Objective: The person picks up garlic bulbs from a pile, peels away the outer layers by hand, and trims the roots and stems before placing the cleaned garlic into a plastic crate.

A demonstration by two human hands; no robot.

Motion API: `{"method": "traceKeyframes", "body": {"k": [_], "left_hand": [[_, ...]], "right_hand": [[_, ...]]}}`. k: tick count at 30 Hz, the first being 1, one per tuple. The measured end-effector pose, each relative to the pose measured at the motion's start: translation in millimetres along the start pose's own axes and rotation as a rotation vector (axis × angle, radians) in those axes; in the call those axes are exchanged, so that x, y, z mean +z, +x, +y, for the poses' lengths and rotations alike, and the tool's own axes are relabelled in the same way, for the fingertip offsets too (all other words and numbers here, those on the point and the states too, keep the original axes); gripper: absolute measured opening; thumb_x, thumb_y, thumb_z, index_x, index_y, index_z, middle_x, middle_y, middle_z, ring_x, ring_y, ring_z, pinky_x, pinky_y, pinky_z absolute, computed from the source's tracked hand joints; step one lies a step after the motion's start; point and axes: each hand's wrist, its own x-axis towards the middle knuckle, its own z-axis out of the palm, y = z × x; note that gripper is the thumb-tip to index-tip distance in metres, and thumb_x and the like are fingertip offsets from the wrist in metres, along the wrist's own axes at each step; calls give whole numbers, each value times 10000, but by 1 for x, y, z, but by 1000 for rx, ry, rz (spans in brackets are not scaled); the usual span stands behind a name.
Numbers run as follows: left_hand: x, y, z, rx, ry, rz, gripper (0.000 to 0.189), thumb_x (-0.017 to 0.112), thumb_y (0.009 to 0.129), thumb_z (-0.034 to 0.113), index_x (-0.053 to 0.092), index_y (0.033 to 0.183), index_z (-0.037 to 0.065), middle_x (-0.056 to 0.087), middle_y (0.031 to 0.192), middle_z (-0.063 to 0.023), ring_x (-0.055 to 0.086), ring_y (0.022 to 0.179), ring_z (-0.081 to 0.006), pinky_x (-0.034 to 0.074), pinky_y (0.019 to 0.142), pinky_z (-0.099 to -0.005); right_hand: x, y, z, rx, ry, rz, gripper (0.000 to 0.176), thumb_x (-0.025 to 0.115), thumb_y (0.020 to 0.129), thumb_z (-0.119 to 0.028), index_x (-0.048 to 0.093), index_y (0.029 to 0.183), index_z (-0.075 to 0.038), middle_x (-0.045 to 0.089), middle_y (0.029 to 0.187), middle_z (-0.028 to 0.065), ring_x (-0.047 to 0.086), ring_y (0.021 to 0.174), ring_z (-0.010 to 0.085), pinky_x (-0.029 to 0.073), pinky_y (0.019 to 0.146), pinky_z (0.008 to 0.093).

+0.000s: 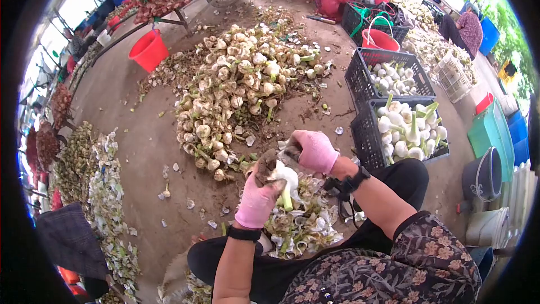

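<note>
My left hand (260,194), in a pink glove with dirt-darkened fingers, is closed around a white garlic bulb (286,175) whose cut green stem points down towards me. My right hand (315,151), gloved the same way, is just above and to the right of the bulb. Its fingers are curled together, and what they pinch, if anything, is hidden. Below both hands lies a heap of peeled garlic skins (304,219) between my legs. Ahead is a large pile of unpeeled garlic (236,79) on the ground.
To my right stand a black crate (365,143) of cleaned stemmed garlic and another crate (357,76) of bulbs. Red buckets (149,50) and a knife (320,19) are farther off. Other people sit at the back; a person (466,29) is at the right. Buckets and bins line the right edge.
</note>
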Motion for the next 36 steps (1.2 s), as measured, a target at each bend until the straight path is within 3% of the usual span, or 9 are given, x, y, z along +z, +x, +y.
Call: {"method": "traceKeyframes", "body": {"k": [4, 7, 9, 14, 21, 25, 29, 32, 36], "left_hand": [[1, -2, 3, 85, -3, -20, 679, 640, 781, -75, 360, 1390, 30, 548, 1193, -56, 549, 1077, -149, 446, 952, -290], [-1, 4, 1, 97, 134, 72, 717, 716, 742, -52, 376, 1367, 31, 553, 1192, -56, 553, 1073, -149, 451, 946, -293], [2, 8, -2, 116, 319, 57, 746, 776, 704, -27, 391, 1340, 32, 557, 1197, -61, 557, 1073, -153, 459, 937, -298], [13, 12, 0, 47, 358, 28, 725, 773, 706, -31, 395, 1323, 8, 570, 1185, -73, 564, 1069, -146, 463, 936, -302], [6, 13, -7, 14, 374, -38, 659, 766, 736, 13, 443, 1310, 7, 580, 1185, -62, 564, 1076, -142, 457, 945, -299], [8, 12, -4, -7, 264, -23, 682, 785, 734, 52, 441, 1322, 17, 582, 1188, -55, 564, 1076, -140, 456, 947, -298], [6, 15, -5, 8, 309, -25, 709, 799, 719, 61, 437, 1327, 18, 582, 1188, -56, 565, 1078, -141, 456, 946, -298], [9, 16, -4, -2, 333, -67, 719, 802, 711, 52, 434, 1329, 21, 588, 1181, -56, 567, 1079, -139, 455, 946, -297], [14, 12, -5, -17, 299, -125, 735, 811, 697, 50, 434, 1328, 26, 588, 1183, -57, 567, 1081, -139, 456, 945, -298]], "right_hand": [[19, -8, 45, 24, 16, -5, 213, 632, 771, -121, 627, 964, -32, 640, 960, 173, 612, 906, 358, 494, 784, 417], [-8, -28, 12, -160, 122, 31, 370, 610, 752, -32, 610, 1122, -42, 601, 1089, 153, 591, 1003, 309, 479, 871, 368], [-18, -33, -3, -167, 660, -103, 521, 625, 735, 23, 567, 1241, -87, 559, 1151, 142, 571, 1033, 266, 456, 917, 318], [-25, -31, -11, -252, 547, -114, 262, 677, 726, 34, 660, 983, -14, 645, 876, 97, 627, 846, 240, 482, 781, 313], [-20, -34, -5, -191, 590, -150, 222, 646, 785, 41, 647, 1000, -16, 662, 962, 58, 615, 900, 134, 494, 820, 281], [-30, -31, -1, -104, 787, -156, 269, 615, 744, 57, 646, 1001, -17, 674, 917, 97, 631, 854, 176, 490, 805, 292], [-40, -32, -3, -344, 554, -133, 312, 609, 702, 76, 655, 996, -19, 667, 925, 94, 628, 889, 191, 485, 827, 307], [-39, -33, 1, -248, 699, -222, 281, 627, 696, 59, 661, 962, -23, 663, 922, 97, 633, 871, 223, 488, 818, 315], [-24, -21, 19, -156, 398, -52, 287, 612, 682, 45, 674, 946, -46, 651, 888, 110, 633, 837, 287, 492, 783, 337]]}}
